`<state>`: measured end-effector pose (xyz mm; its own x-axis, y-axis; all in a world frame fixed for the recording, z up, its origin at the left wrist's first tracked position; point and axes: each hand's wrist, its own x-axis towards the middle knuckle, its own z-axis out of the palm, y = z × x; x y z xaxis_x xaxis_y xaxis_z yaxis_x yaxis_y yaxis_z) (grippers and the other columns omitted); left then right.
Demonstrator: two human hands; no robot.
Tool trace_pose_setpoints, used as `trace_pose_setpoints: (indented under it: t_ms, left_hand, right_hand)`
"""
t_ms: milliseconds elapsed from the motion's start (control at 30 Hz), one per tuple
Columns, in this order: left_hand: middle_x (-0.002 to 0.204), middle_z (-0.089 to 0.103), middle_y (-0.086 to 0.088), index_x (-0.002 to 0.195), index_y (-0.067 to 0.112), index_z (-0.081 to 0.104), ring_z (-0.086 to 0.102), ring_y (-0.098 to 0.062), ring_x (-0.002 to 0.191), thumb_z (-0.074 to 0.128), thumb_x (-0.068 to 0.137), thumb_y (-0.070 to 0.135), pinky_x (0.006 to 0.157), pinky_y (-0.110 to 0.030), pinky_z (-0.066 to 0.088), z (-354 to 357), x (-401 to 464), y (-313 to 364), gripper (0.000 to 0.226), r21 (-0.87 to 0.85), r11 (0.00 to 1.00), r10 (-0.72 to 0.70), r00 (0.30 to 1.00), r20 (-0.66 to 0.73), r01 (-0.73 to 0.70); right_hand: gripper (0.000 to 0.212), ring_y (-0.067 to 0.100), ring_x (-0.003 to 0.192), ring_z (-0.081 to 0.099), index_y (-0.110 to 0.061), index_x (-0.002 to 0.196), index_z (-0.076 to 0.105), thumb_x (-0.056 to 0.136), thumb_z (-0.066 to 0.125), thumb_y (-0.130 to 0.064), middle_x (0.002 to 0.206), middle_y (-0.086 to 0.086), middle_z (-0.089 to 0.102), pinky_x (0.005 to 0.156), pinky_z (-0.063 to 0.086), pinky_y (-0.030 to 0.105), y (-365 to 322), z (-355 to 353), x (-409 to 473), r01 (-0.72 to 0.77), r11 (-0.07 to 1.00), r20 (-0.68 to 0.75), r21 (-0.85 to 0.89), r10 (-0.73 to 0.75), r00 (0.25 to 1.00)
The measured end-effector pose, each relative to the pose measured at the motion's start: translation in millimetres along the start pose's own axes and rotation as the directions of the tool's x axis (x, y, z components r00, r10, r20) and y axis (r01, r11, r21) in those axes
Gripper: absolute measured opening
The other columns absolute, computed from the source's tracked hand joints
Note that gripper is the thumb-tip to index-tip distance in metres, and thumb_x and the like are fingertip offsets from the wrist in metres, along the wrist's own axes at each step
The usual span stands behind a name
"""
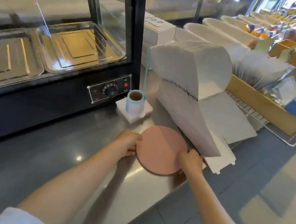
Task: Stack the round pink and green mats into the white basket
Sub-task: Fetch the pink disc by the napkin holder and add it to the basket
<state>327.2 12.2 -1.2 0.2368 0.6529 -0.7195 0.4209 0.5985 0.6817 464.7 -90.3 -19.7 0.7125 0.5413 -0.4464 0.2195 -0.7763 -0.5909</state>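
A round pink mat (158, 148) lies on the steel counter (70, 157) near its right edge. My left hand (127, 141) grips the mat's left rim, fingers curled under it. At the right rim, my right hand (191, 162) holds the mat with its fingers on top. I cannot tell whether more mats lie beneath the pink one. No green mat shows. Several long white baskets (214, 33) stand in a row at the back right.
A black glass warmer cabinet (56, 49) with metal trays fills the left. A label roll (135, 101) on white napkins stands behind the mat. A tall stack of folded white boxes (191, 91) leans right of the mat. The counter's edge drops to the floor at right.
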Motion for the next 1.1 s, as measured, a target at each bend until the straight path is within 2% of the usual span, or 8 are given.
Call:
trace_pose_setpoints:
  t_ms: [133, 233, 300, 367, 533, 767, 967, 1100]
  left_hand:
    - [0.077, 0.049, -0.005, 0.093, 0.009, 0.051, 0.050, -0.018, 0.072, 0.057, 0.085, 0.013, 0.083, -0.031, 0.038, -1, 6, 3, 0.011, -0.108, 0.988, -0.109, 0.994, 0.004, 0.109]
    - [0.075, 0.051, -0.002, 0.092, 0.013, 0.053, 0.048, -0.015, 0.067, 0.060, 0.084, 0.014, 0.081, -0.028, 0.039, 6, 5, 7, 0.011, -0.067, 0.990, -0.121, 0.992, 0.041, 0.124]
    - [0.086, 0.059, -0.006, 0.107, 0.010, 0.054, 0.053, -0.018, 0.074, 0.061, 0.085, 0.014, 0.070, -0.026, 0.044, 14, 6, 6, 0.024, 0.015, 0.998, -0.054, 0.998, 0.045, 0.053]
    - [0.112, 0.061, -0.014, 0.118, 0.007, 0.051, 0.055, -0.025, 0.091, 0.062, 0.083, 0.012, 0.076, -0.032, 0.048, 21, 10, 2, 0.037, 0.073, 0.996, 0.055, 0.998, 0.034, -0.057]
    - [0.107, 0.058, -0.013, 0.083, 0.021, 0.052, 0.056, -0.029, 0.097, 0.059, 0.080, -0.004, 0.091, -0.044, 0.048, 27, 6, -2, 0.026, -0.011, 0.974, 0.224, 0.969, 0.100, -0.225]
    - [0.073, 0.050, 0.000, 0.072, 0.015, 0.040, 0.049, -0.019, 0.072, 0.059, 0.078, -0.003, 0.059, -0.027, 0.039, 30, -7, -4, 0.027, 0.112, 0.883, 0.447, 0.889, 0.098, -0.456]
    - [0.069, 0.043, -0.001, 0.064, 0.020, 0.031, 0.039, -0.016, 0.065, 0.069, 0.066, 0.012, 0.058, -0.026, 0.030, 24, -29, -4, 0.039, 0.088, 0.806, 0.576, 0.810, 0.113, -0.586]
    - [0.071, 0.048, 0.001, 0.065, 0.021, 0.035, 0.046, -0.014, 0.068, 0.073, 0.066, 0.011, 0.060, -0.028, 0.036, 8, -38, 1, 0.039, 0.039, 0.798, 0.592, 0.795, 0.131, -0.601]
  right_hand:
    - [0.043, 0.044, 0.124, 0.041, 0.016, 0.124, 0.048, 0.091, 0.042, -0.011, 0.134, 0.035, 0.042, 0.103, 0.032, 0.037, 1, 8, -4, 0.034, 0.997, -0.043, -0.075, -0.037, 0.998]
    - [0.044, 0.043, 0.122, 0.040, 0.016, 0.122, 0.048, 0.090, 0.044, -0.013, 0.133, 0.035, 0.038, 0.103, 0.031, 0.037, 2, 15, -5, 0.027, 0.998, -0.077, -0.065, -0.032, 0.997]
    - [0.043, 0.042, 0.121, 0.039, 0.016, 0.121, 0.047, 0.091, 0.044, -0.014, 0.132, 0.035, 0.037, 0.102, 0.030, 0.037, 3, 17, -5, 0.035, 0.997, -0.073, -0.067, -0.040, 0.997]
    - [0.043, 0.043, 0.120, 0.038, 0.017, 0.121, 0.047, 0.091, 0.045, -0.014, 0.132, 0.035, 0.037, 0.102, 0.030, 0.038, 4, 15, -5, 0.054, 0.997, -0.065, -0.055, -0.057, 0.996]
    - [0.044, 0.040, 0.126, 0.033, 0.012, 0.127, 0.043, 0.090, 0.045, -0.013, 0.140, 0.031, 0.029, 0.106, 0.026, 0.036, 4, 14, -3, 0.054, 0.998, -0.034, 0.010, -0.053, 0.998]
    - [0.054, 0.038, 0.132, 0.032, -0.001, 0.139, 0.039, 0.087, 0.046, -0.015, 0.144, 0.020, 0.028, 0.114, 0.027, 0.043, 6, 9, 0, 0.051, 0.983, 0.003, 0.174, -0.052, 0.999]
    - [0.045, 0.018, 0.112, 0.052, -0.012, 0.131, 0.049, 0.088, 0.056, -0.022, 0.124, -0.001, 0.055, 0.093, 0.041, 0.032, 16, 6, -3, 0.100, 0.761, 0.016, 0.641, -0.144, 0.989]
    - [0.071, 0.022, 0.117, 0.056, -0.013, 0.140, 0.041, 0.078, 0.066, -0.036, 0.136, 0.006, 0.055, 0.087, 0.050, 0.031, 17, 10, 0, -0.076, 0.506, 0.200, 0.859, -0.196, 0.960]
